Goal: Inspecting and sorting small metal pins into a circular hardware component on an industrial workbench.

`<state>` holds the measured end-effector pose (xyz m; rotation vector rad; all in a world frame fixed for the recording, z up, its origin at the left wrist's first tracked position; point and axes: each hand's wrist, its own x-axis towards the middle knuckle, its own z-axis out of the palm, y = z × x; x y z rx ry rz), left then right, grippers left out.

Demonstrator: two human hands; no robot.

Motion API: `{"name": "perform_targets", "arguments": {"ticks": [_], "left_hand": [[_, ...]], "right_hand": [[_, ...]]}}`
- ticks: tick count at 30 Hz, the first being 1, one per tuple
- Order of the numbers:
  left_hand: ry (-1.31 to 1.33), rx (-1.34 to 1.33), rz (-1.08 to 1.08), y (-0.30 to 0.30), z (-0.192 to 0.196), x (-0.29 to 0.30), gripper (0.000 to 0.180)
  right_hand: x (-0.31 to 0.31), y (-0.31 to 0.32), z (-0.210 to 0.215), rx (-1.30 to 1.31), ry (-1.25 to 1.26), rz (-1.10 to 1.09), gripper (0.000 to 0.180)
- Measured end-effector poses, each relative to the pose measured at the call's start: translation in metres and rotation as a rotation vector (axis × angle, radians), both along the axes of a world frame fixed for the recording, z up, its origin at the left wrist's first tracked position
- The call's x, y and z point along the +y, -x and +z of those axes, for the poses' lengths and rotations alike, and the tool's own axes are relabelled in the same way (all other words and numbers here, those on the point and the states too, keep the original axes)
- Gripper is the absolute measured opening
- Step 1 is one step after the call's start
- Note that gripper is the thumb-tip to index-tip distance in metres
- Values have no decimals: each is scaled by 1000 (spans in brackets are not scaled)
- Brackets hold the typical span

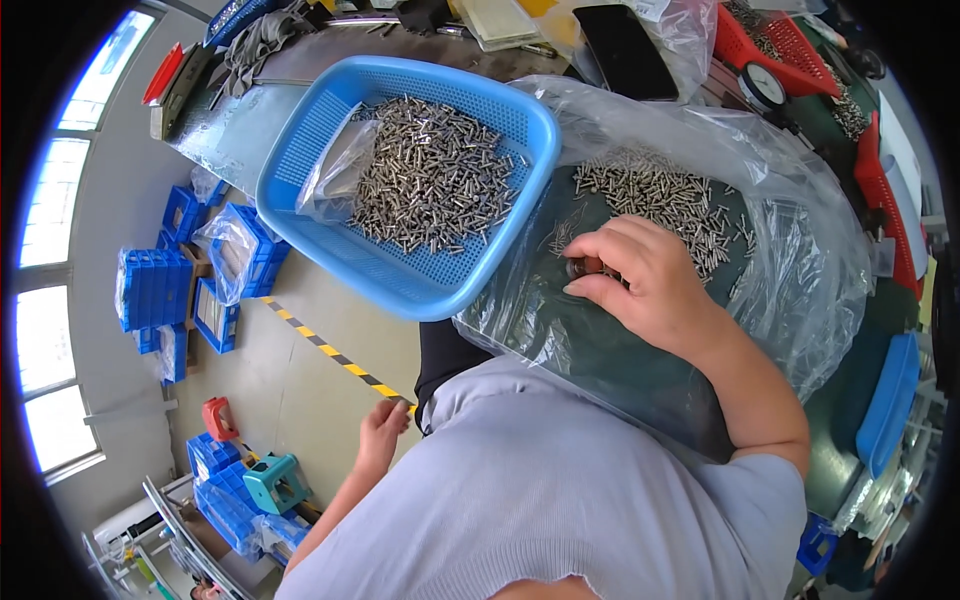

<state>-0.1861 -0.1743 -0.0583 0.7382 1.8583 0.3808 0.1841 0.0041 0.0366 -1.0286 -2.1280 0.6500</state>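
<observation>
My right hand (650, 285) is closed over the worktable, pinching a small dark, reddish-brown round piece (580, 267) between thumb and fingers. Just beyond the fingertips lie a few thin metal slivers (562, 236). A spread of small metal pins (665, 205) lies on clear plastic film past the hand. To the left, a blue perforated basket (400, 290) holds a heap of similar pins (430, 175) and a crumpled plastic bag (340, 170). My left hand (383, 430) hangs low by my thigh, its fingers curled in; whatever they may hold is hidden.
A clear plastic sheet (800, 240) covers much of the table. Farther back are a black phone (625, 50), a dial gauge (763, 85) and a red basket (790, 60). Blue crates (155, 290) and a teal stool (277, 484) stand on the floor at left.
</observation>
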Motion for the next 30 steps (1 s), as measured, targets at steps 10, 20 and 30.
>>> {"name": "perform_targets", "arguments": {"ticks": [10, 20, 30], "left_hand": [[-311, -1020, -239, -145, 121, 132, 30], [-167, -1282, -123, -200, 101, 158, 17], [-208, -1352, -127, -207, 91, 175, 13]], "right_hand": [[-12, -5, 35, 32, -159, -29, 26], [-16, -21, 33, 14, -209, -43, 26], [-7, -49, 26, 3, -64, -222, 17]]}}
